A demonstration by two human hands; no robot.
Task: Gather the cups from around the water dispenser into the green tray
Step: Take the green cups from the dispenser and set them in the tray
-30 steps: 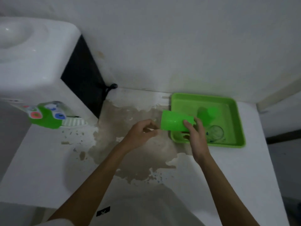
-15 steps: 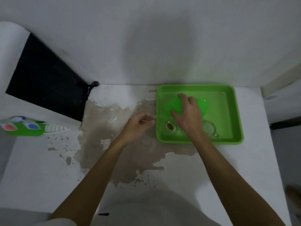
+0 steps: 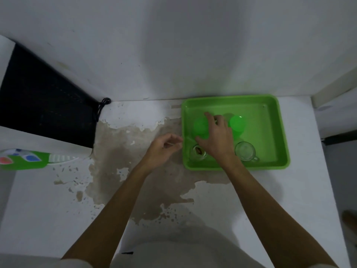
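Four cups sit in the green tray (image 3: 274,132), the right hand (image 3: 217,140) resting on a green cup (image 3: 201,126), grip unclear, the left hand (image 3: 164,149) loosely curled and empty; none visibly remain on the worktop (image 3: 289,190).

Both forearms bare from wrist to near elbow. Left hand (image 3: 163,150) and right hand (image 3: 216,140) bare, no rings, watch or gloves visible. Pale sleeve edge (image 3: 73,263) above the left forearm; light garment (image 3: 179,254) over the torso.
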